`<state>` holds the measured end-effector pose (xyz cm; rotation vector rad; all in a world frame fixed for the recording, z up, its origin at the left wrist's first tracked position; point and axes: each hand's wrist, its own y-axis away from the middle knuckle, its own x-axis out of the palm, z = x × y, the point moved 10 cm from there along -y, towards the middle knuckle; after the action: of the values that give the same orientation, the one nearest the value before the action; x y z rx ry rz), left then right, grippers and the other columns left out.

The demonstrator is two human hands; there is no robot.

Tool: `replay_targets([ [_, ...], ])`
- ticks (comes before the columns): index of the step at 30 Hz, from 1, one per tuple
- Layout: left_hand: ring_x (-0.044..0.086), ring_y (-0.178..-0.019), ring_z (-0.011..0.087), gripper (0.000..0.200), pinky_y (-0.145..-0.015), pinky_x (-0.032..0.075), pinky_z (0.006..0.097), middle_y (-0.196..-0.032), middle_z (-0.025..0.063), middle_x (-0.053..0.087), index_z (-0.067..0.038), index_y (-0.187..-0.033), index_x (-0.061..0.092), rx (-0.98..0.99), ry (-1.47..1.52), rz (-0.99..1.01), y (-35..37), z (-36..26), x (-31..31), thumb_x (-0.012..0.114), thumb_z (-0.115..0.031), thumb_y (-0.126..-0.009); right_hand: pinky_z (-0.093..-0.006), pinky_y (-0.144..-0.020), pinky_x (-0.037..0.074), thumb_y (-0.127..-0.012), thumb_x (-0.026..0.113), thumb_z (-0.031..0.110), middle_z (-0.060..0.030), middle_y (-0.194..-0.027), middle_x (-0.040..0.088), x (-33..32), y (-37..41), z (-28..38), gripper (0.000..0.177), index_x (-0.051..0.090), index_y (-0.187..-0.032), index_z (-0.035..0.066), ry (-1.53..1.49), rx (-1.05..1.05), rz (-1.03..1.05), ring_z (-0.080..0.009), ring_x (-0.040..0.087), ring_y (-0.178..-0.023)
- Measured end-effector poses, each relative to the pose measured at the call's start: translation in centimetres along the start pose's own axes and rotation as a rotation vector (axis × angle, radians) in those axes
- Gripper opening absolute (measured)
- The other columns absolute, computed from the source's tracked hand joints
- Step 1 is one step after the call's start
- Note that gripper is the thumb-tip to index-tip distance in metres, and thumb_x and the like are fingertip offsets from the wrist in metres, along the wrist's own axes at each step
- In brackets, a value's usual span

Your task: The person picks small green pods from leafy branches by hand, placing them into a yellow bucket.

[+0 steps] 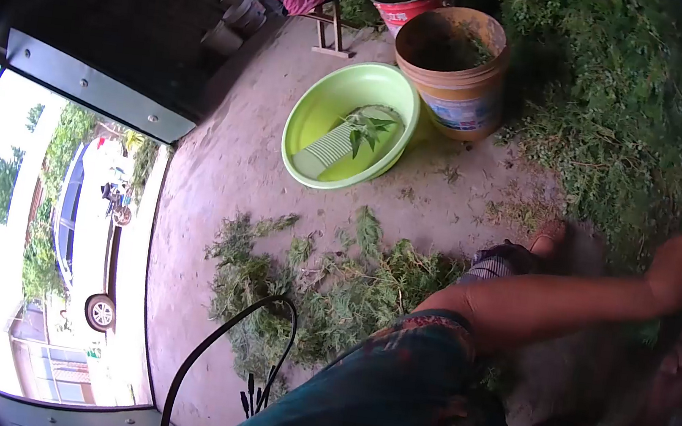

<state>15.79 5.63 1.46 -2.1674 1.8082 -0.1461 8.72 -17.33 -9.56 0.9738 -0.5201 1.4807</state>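
Observation:
My left arm reaches across to the right side of the view, and my left hand [677, 273] is bent at the wrist beside a large heap of leafy green branches [602, 100]. That hand is blurred and its fingers are turned out of sight. Lower down, in shadow near the right edge, my right hand [678, 363] shows curled fingers; anything inside them is too dark to make out. A loose spread of cut green sprigs [348, 291] lies on the floor beside my left arm.
A light green basin [306, 119] with a ribbed washboard part and a leafy sprig stands on the concrete floor. Behind it are an orange bucket [458, 91] holding greenery and a red bucket [396, 7]. A black cable [216, 330] loops upward. Through a doorway shows a parked car [92, 225].

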Motion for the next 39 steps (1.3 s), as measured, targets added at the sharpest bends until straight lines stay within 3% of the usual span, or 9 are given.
replay_targets([
  [3,0.058,-0.076,0.0411,0.007,-0.068,0.048,0.0451,-0.075,0.0248,0.058,0.002,-0.073,0.059,-0.033,-0.023,0.007,-1.0,1.7,-1.1,0.054,0.001,-0.067,-0.0256,-0.057,0.038,-0.095,0.032,0.010,-0.0078,-0.083,0.038,-1.2,-2.2,-1.1,0.034,0.030,-0.127,-0.002,0.041,0.132,0.190,-0.0144,0.037,-0.064],
  [7,0.063,-0.069,0.0321,0.011,-0.062,0.051,0.0401,-0.072,0.0184,0.061,0.001,-0.074,0.062,-0.147,-0.168,-0.039,-3.2,7.5,2.1,0.059,0.001,-0.063,-0.0266,-0.054,0.038,-0.096,0.034,0.015,-0.0063,-0.083,0.042,-1.2,-3.8,-0.5,0.040,0.026,-0.131,-0.002,0.557,-0.190,-0.233,-0.0138,0.040,-0.064],
  [9,0.063,-0.076,0.0293,0.008,-0.065,0.051,0.0386,-0.072,0.0173,0.060,-0.002,-0.071,0.060,-0.285,-0.233,-0.070,-3.9,9.0,2.4,0.058,0.001,-0.064,-0.0273,-0.070,0.041,-0.092,0.041,0.016,-0.0106,-0.106,0.049,-0.8,-5.1,-0.4,0.048,0.027,-0.135,0.000,1.462,-0.081,-0.187,-0.0150,0.045,-0.088],
  [12,0.061,-0.066,0.0264,0.005,-0.059,0.049,0.0354,-0.070,0.0127,0.059,-0.006,-0.070,0.058,-0.254,-0.476,-0.202,-4.9,10.6,4.5,0.054,-0.003,-0.070,-0.0307,-0.081,0.043,-0.091,0.042,0.018,-0.0156,-0.115,0.049,5.0,-4.2,-3.4,0.045,0.033,-0.132,-0.001,1.709,-0.179,-0.333,-0.0196,0.048,-0.096],
  [19,0.055,-0.069,0.0283,0.013,-0.066,0.045,0.0375,-0.070,0.0131,0.054,-0.002,-0.071,0.057,-0.047,-0.458,-0.249,-2.9,7.0,1.3,0.055,-0.003,-0.058,-0.0263,-0.055,0.044,-0.084,0.058,0.028,-0.0119,-0.078,0.063,11.1,-3.3,-4.8,0.039,0.061,-0.100,-0.007,1.248,-0.412,-0.309,-0.0149,0.054,-0.063],
  [22,0.052,-0.085,0.0317,0.014,-0.075,0.042,0.0397,-0.084,0.0181,0.054,-0.001,-0.076,0.057,0.066,-0.245,-0.217,-2.2,5.4,1.6,0.053,-0.006,-0.063,-0.0357,-0.061,0.049,-0.080,0.058,0.027,-0.0160,-0.082,0.066,14.0,-3.6,-5.2,0.033,0.064,-0.097,-0.001,1.825,-0.546,-0.176,-0.0240,0.062,-0.070],
  [25,0.050,-0.095,0.0341,0.016,-0.081,0.040,0.0412,-0.093,0.0215,0.053,0.000,-0.080,0.058,0.149,-0.090,-0.193,-1.9,1.5,-1.7,0.052,-0.007,-0.067,-0.0303,-0.055,0.042,-0.085,0.054,0.023,-0.0076,-0.073,0.055,9.5,-3.8,-7.8,0.021,0.059,-0.090,0.003,1.514,-0.062,-0.311,-0.0171,0.052,-0.062],
  [27,0.061,-0.060,0.0296,0.012,-0.055,0.048,0.0404,-0.063,0.0197,0.057,-0.005,-0.072,0.058,0.107,-0.240,-0.089,-2.8,-3.8,-10.4,0.058,-0.017,-0.070,-0.0267,-0.051,0.038,-0.088,0.052,0.020,-0.0021,-0.067,0.048,7.4,-3.7,-10.7,0.015,0.055,-0.085,0.005,1.298,0.248,-0.372,-0.0126,0.045,-0.056],
  [39,0.058,-0.067,0.0302,0.018,-0.058,0.047,0.0419,-0.073,0.0182,0.059,0.000,-0.081,0.061,-0.357,0.223,0.040,-3.2,2.7,-8.8,0.052,-0.015,-0.077,-0.0285,-0.057,0.040,-0.088,0.052,0.022,-0.0032,-0.074,0.049,7.2,-5.7,-19.1,0.017,0.052,-0.092,0.006,1.169,0.437,-0.158,-0.0142,0.048,-0.063],
])
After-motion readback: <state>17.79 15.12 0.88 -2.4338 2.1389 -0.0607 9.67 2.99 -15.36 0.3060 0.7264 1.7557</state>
